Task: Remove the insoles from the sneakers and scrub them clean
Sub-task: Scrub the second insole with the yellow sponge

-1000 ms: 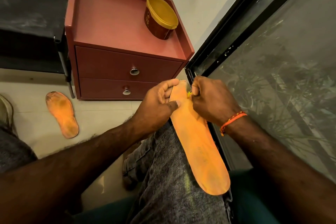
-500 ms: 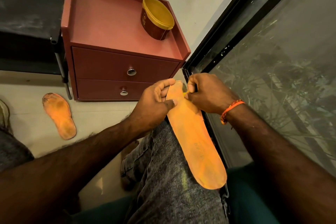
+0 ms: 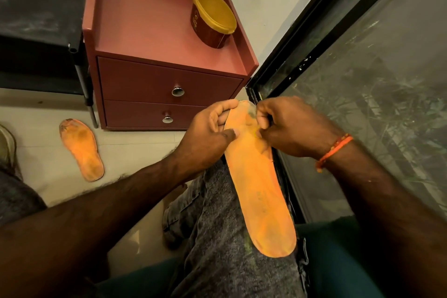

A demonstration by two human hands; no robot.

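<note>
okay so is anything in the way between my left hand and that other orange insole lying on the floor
Nothing visible blocks it. The second insole lies alone on bare floor, left of the red drawer unit. But the left hand is busy holding the insole on the lap, so it would have to let go first.

A pale tiled floor (image 3: 48,184) carries a worn orange insole (image 3: 81,150) beside a red drawer cabinet (image 3: 167,94).

Two orange insoles: one (image 3: 260,191) lying on the person's knee in front of the red cabinet (image 3: 154,38), one (image 3: 82,150) on the floor to its left. Two hands, left (image 3: 205,138) and right (image 3: 292,126). The cabinet has two drawers, two knobs, and carries one yellow-lidded tub (image 3: 212,19).
</note>
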